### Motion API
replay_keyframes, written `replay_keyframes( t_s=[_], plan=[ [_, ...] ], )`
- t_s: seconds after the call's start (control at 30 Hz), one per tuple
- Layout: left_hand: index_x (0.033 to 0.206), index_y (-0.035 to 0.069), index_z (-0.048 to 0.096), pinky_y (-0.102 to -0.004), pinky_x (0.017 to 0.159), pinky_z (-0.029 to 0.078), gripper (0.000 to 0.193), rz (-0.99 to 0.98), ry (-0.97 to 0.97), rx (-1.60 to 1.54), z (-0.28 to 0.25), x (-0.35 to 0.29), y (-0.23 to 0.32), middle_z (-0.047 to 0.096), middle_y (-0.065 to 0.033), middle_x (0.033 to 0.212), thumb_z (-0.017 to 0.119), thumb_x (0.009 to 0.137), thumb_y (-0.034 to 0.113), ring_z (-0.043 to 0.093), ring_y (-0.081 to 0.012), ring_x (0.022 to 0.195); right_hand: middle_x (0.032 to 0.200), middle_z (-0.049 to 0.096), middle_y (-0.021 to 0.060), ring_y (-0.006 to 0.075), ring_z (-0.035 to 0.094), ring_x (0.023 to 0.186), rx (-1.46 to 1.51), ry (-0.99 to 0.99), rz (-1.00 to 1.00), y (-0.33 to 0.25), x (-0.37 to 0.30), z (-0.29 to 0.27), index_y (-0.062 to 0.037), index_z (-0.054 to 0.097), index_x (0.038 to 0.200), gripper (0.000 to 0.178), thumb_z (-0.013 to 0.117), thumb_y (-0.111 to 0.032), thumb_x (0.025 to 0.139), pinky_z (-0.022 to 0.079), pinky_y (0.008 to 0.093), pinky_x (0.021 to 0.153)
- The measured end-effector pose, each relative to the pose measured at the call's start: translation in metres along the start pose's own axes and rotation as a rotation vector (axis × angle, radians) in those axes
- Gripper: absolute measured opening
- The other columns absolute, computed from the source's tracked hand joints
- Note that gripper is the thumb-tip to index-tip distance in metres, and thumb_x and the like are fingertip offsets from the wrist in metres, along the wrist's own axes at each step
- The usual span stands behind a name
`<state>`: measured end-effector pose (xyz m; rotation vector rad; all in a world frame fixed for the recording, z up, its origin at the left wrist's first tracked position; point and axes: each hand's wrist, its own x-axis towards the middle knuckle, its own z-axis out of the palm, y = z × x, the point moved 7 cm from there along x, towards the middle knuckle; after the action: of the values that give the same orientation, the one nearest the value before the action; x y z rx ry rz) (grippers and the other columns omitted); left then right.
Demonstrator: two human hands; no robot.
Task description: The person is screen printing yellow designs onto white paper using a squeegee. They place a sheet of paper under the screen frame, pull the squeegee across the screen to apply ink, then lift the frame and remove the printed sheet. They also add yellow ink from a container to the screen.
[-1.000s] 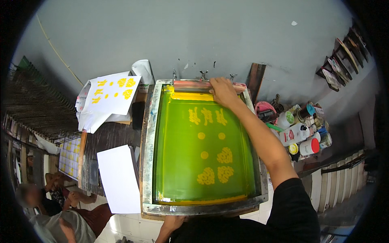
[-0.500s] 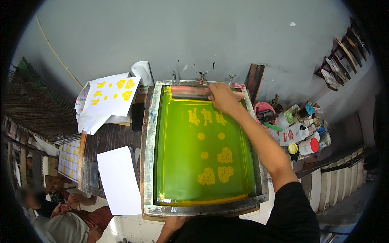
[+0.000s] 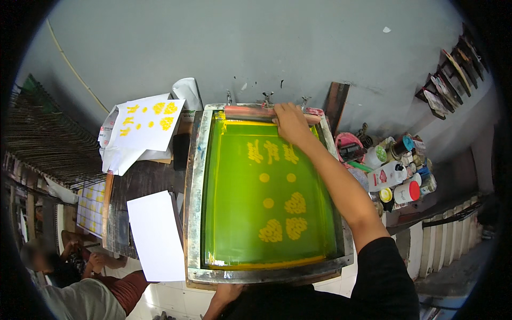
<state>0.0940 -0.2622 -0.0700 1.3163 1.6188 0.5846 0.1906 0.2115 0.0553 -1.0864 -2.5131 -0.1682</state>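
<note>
A green silk-screen frame (image 3: 196, 176) with a pale, ink-stained rim lies in front of me, its mesh (image 3: 234, 186) showing yellow lettering, dots and leaf-like clusters. At the far end, a reddish wooden squeegee (image 3: 245, 113) spans most of the frame's width. My right hand (image 3: 290, 122) is closed over the squeegee's bar, right of its middle. Yellow ink shows along the squeegee's lower edge. My left hand (image 3: 229, 290) is at the near edge of the frame, partly beneath it, with its fingers hidden.
Left of the frame are a blank white paper stack (image 3: 156, 237), a yellow-printed sheet (image 3: 149, 125) and a dark phone (image 3: 181, 152). Ink tubs and bottles (image 3: 386, 176) crowd the right side. Metal clamps (image 3: 268, 98) stand behind the frame. Another person (image 3: 90, 296) sits at the lower left.
My right hand and the squeegee have shifted slightly toward the far end, and the squeegee has tilted. More mesh shows below it. My left hand looks almost unmoved.
</note>
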Motion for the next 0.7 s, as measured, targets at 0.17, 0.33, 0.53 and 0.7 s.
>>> replay_keyframes(
  t_s=[0.17, 0.33, 0.53, 0.7],
  plan=[
    [0.138, 0.002, 0.057, -0.0532, 0.112, 0.039, 0.045, 0.0, -0.027, -0.001, 0.003, 0.0, -0.004, 0.056, -0.0273, 0.14, 0.057, 0.097, 0.023, 0.049, -0.0479, 0.132, 0.111, 0.066, 0.0139, 0.0335, 0.06, 0.109, -0.022, -0.113, -0.01, 0.009, 0.018, 0.012, -0.0032, 0.06, 0.114, 0.031, 0.072, -0.015, 0.088, 0.044, 0.0459, 0.094],
    [0.137, 0.003, 0.057, -0.0532, 0.112, 0.039, 0.044, 0.075, 0.042, 0.053, 0.004, 0.001, -0.004, 0.056, -0.0268, 0.14, 0.056, 0.098, 0.024, 0.049, -0.0484, 0.132, 0.109, 0.066, 0.0147, 0.0344, 0.06, 0.107, 0.052, -0.233, 0.002, 0.01, 0.019, 0.013, -0.0038, 0.061, 0.115, 0.031, 0.071, -0.016, 0.088, 0.045, 0.0469, 0.093],
    [0.135, 0.003, 0.058, -0.0521, 0.109, 0.042, 0.043, 0.06, 0.004, 0.023, 0.002, -0.001, -0.003, 0.059, -0.0265, 0.137, 0.059, 0.098, 0.025, 0.053, -0.0473, 0.129, 0.108, 0.065, 0.0179, 0.0377, 0.059, 0.106, 0.022, -0.09, -0.041, 0.005, 0.018, 0.012, -0.0021, 0.058, 0.108, 0.025, 0.069, -0.016, 0.091, 0.045, 0.0503, 0.091],
    [0.133, 0.003, 0.06, -0.0519, 0.106, 0.044, 0.042, 0.112, 0.058, 0.02, 0.0, -0.001, 0.001, 0.061, -0.027, 0.133, 0.061, 0.097, 0.024, 0.056, -0.0473, 0.124, 0.11, 0.068, 0.0151, 0.0335, 0.061, 0.11, 0.034, -0.128, -0.058, 0.012, 0.021, 0.014, -0.0045, 0.061, 0.116, 0.034, 0.072, -0.016, 0.086, 0.045, 0.0475, 0.094]
  ],
)
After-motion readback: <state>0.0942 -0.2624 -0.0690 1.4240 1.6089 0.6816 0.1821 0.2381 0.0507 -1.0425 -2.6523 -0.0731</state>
